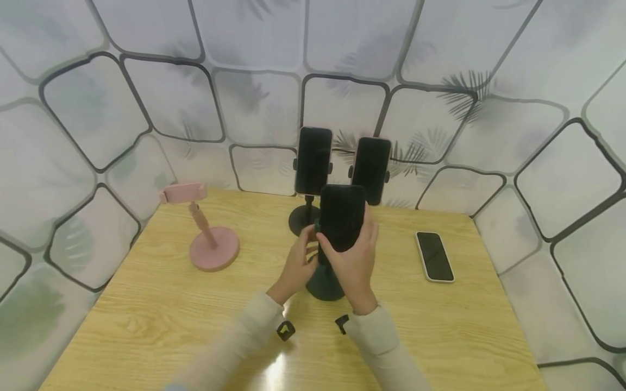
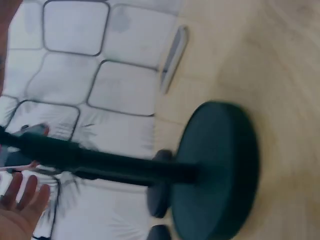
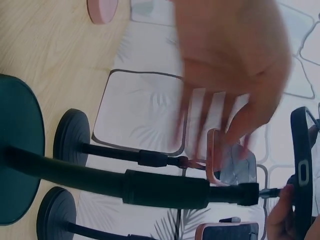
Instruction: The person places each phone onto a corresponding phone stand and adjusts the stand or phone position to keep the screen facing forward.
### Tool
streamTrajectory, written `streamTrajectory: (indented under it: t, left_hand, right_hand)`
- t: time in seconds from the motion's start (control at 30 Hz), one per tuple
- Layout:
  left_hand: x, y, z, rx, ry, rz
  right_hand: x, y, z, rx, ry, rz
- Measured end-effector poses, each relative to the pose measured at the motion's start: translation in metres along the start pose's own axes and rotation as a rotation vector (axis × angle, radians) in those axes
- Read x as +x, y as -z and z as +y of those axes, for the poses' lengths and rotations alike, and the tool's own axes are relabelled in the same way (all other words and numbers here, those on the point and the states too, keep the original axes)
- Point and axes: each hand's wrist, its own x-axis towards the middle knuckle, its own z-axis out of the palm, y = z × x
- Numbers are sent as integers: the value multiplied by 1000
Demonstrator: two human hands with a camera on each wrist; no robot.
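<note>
A dark phone (image 1: 342, 214) stands upright at the top of a dark green phone stand (image 2: 215, 170). My right hand (image 1: 354, 266) grips the phone low down, its thumb over the left side of the front and its fingers along the right edge. In the right wrist view that hand (image 3: 281, 217) shows at the lower right against the phone's side. My left hand (image 1: 295, 266) is just left of the phone and the stand's upper end. Seen from the right wrist, the left hand (image 3: 235, 55) is blurred, its fingers loosely extended and holding nothing visible. The stand's clamp is mostly hidden.
Behind stand two black stands, each bearing a phone: one left (image 1: 313, 160), one right (image 1: 373, 168). A pink stand (image 1: 214, 250) with no phone is at the left. A white-edged phone (image 1: 435, 257) lies flat on the wooden table (image 1: 161, 320) at the right. Patterned fabric (image 1: 259, 108) encloses the table.
</note>
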Motion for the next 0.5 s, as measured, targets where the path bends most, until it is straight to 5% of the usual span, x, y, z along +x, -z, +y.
streamTrajectory:
  t: [0.13, 0.5]
  left_hand:
    - [-5, -16, -10, 71, 118, -92]
    - [5, -32, -15, 287, 108, -40]
  right_hand:
    - [-1, 7, 4, -11, 38, -48]
    - [6, 31, 22, 1, 181, -195]
